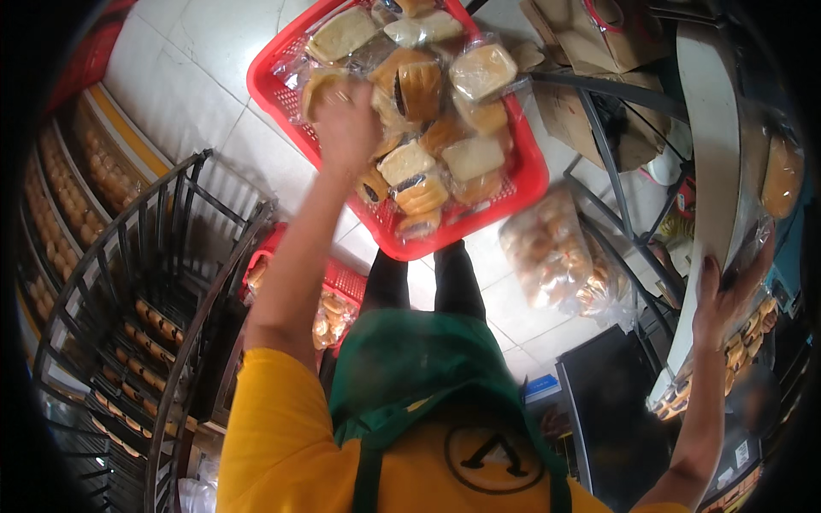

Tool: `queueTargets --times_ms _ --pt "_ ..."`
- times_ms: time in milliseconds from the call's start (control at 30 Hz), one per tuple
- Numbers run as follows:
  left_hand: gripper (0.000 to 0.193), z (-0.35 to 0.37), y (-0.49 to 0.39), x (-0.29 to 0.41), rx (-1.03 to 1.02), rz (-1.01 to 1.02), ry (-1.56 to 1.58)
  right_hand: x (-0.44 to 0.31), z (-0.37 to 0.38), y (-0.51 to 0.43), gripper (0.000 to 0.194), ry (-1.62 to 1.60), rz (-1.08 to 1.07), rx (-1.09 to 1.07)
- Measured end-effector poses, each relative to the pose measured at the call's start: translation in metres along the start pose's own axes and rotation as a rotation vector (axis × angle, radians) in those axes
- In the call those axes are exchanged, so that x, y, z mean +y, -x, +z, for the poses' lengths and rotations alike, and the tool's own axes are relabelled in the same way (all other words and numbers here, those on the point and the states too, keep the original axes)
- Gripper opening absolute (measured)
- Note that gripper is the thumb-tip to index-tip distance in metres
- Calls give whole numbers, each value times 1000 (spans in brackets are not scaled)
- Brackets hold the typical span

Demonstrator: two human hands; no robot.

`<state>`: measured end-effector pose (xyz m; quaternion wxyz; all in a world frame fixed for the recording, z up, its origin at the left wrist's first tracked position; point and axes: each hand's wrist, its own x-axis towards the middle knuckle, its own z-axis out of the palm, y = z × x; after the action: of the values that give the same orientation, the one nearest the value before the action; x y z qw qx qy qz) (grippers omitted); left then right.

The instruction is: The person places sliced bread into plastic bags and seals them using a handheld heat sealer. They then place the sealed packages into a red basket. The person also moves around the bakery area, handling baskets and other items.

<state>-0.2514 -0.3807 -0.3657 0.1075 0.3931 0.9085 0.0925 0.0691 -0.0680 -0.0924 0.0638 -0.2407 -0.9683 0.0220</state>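
A red plastic basket holds several bread rolls and loaves in clear plastic bags. At its left side my left hand, blurred, is over a bagged bread roll; whether its fingers grip the bag cannot be made out. My right hand is at the far right, at the edge of a white tabletop. Its thumb is spread from the fingers, which reach to clear plastic film; a hold on it cannot be confirmed. Beyond lies a bagged long bread roll.
Black metal racks with filled trays stand at the left. A second red basket with bread is low beside my legs. Large plastic bags of rolls rest on the floor near the black table frame. Cardboard boxes stand beyond.
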Motion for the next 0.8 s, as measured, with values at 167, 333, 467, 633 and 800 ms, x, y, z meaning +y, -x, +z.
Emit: queueTargets --times_ms 167,333,467,633,800 --pt "59 77 115 30 -495 -99 414 -6 0 0 85 -37 88 -22" --pt "51 83 147 86 -482 -117 322 0 -2 7 85 -22 132 -32" --pt "43 92 167 91 -492 120 251 0 -2 6 85 8 103 -42" --pt "55 72 114 47 -313 -2 261 1 -3 7 83 51 78 -40" --pt "66 82 78 39 -566 75 126 3 -4 8 82 38 115 -35"
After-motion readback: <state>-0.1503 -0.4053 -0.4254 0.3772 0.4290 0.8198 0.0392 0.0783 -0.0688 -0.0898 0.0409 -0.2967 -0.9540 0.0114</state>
